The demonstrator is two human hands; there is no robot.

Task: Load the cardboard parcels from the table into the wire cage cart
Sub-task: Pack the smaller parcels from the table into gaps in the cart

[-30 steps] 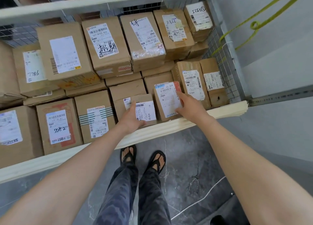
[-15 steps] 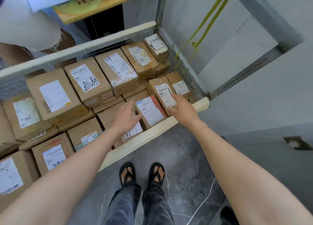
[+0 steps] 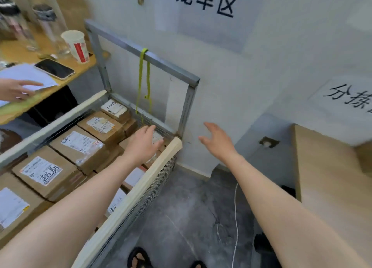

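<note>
At the far left a worktop [image 3: 91, 63] carries one phone [image 3: 54, 68], one paper cup [image 3: 76, 46], two bottles [image 3: 49, 30] and a sheet of paper [image 3: 24, 74] on which another person's hand [image 3: 14, 89] rests. Just right of it stands the cart [image 3: 128, 209], where the parcels [image 3: 80, 144] lie. I count five in the top layer along the far side and at least three more lying lower by the near rail, all with labels up. One green strap [image 3: 143, 82] hangs from the frame above the far corner. The left grip [image 3: 144, 142] is over that corner with its fingers spread and holding nothing; whether it touches the parcel below cannot be told. The right grip [image 3: 218, 139] is outside the cart, near the wall, spread and empty as well. Further right is a second worktop [image 3: 330, 179]; a brown shape at its edge is too blurred to name. By my reading one parcel is placed and the next must be fetched. It is best to lift the left grip straight up, clear of the rail and the strap. Then turn right, take the next parcel by opposite sides with both grips and set it label up in the low gaps by the near rail.
</note>
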